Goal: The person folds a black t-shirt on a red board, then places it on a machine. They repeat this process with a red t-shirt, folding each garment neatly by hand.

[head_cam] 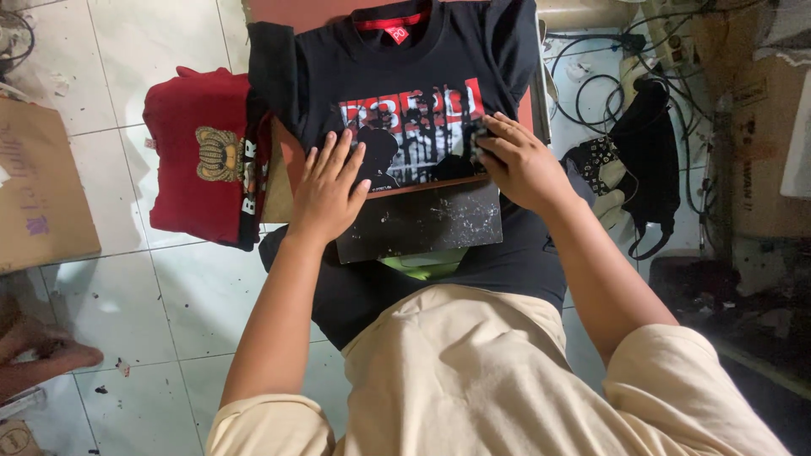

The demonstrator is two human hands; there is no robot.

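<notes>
Reddish bench and white tiled floor, with what lies on each

The bench [291, 13] is a narrow reddish board, mostly covered by a black T-shirt [338, 76] with a red and white print spread flat over it; a dark flecked flat sheet [431, 221] lies over the shirt's lower part at the near edge; the white tiled floor [152, 304] carries a folded red shirt [190, 160] with a gold emblem just left of the bench; a flattened brown cardboard piece [38, 186] lies farther left; tangled black cables [596, 84] and a black strapped bag [646, 160] lie on the floor to the right.
</notes>
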